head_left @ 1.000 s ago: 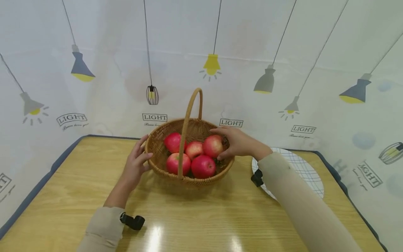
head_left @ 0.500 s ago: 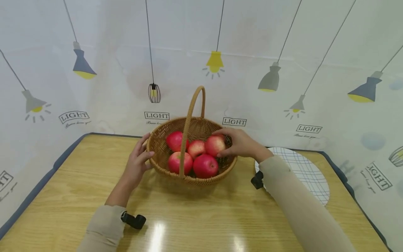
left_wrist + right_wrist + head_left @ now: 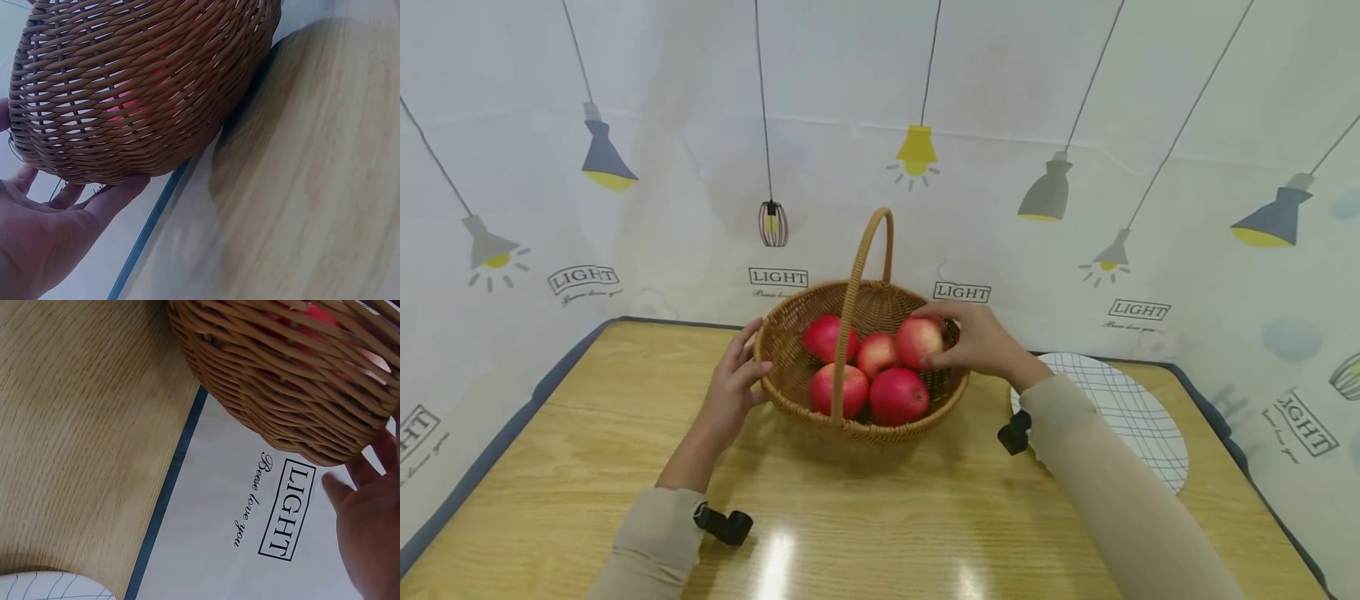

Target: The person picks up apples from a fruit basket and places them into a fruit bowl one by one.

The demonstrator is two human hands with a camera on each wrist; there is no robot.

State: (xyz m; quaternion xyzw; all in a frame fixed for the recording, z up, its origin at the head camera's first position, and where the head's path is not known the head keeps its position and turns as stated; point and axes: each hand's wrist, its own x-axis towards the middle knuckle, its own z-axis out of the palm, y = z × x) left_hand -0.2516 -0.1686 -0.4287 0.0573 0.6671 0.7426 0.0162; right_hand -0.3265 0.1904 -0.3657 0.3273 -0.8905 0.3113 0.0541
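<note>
A brown wicker basket (image 3: pixel 797 400) with a tall arched handle (image 3: pixel 850 308) stands on the wooden table, holding several red apples. My left hand (image 3: pixel 730 392) grips its left rim, thumb over the edge and fingers along the outer wall; the left wrist view shows the fingertips (image 3: pixel 128 190) against the weave. Over the right rim reaches my right hand (image 3: pixel 977 340), its fingers and thumb round the rightmost, paler apple (image 3: pixel 917 342). Beside that one lie a smaller apple (image 3: pixel 876 356) and a deep red apple (image 3: pixel 898 397). From the right wrist camera, the basket wall hides most of the apple.
A white plate with blue grid lines (image 3: pixel 1120 408) lies on the table (image 3: pixel 865 517) at the right, partly under my right forearm. Close behind the basket hangs a pale cloth backdrop (image 3: pixel 700 208) printed with lamps. A dark blue border (image 3: pixel 572 358) runs along the table's edges.
My right thumb and fingers have closed round the rightmost apple, which has risen slightly against its neighbours. My left hand stays on the rim. The head view has shifted a little.
</note>
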